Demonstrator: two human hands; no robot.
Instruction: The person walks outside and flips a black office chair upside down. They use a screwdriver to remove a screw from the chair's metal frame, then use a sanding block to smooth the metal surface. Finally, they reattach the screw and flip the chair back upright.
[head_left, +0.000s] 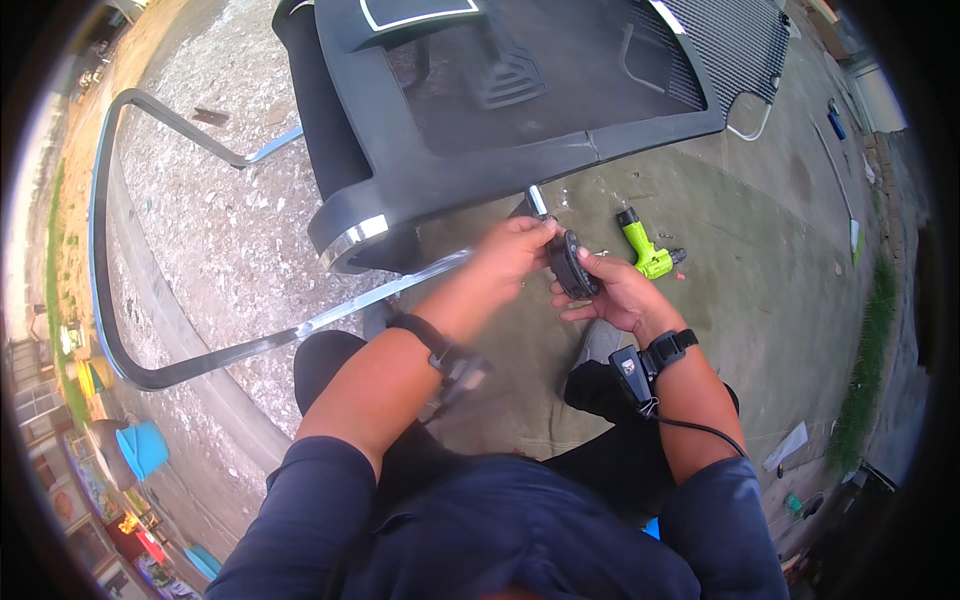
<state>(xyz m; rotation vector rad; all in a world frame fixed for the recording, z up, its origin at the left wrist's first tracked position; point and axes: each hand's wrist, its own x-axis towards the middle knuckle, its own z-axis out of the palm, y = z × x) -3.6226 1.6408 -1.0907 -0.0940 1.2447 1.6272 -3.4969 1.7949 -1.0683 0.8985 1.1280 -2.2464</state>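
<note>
My left hand [512, 252] is closed, its fingertips pinching at the upper end of a black oblong piece with a ridged edge [573, 266]. Its forearm is slightly smeared by motion. My right hand [618, 292] grips the same piece from the right, thumb on its near side and fingers curled under it. What the piece is I cannot make out. A short silver rod [538, 202] shows just above it. Directly beyond my hands lies a tipped office chair with a dark mesh back [480, 110] and a black frame.
The chair's bent metal leg frame [230, 362] loops out on the left over rough, debris-strewn ground. A lime-green cordless drill [645, 243] lies on the floor just right of my hands. A light blue bucket [142, 450] stands at the far left. Grass [865, 370] runs along the right.
</note>
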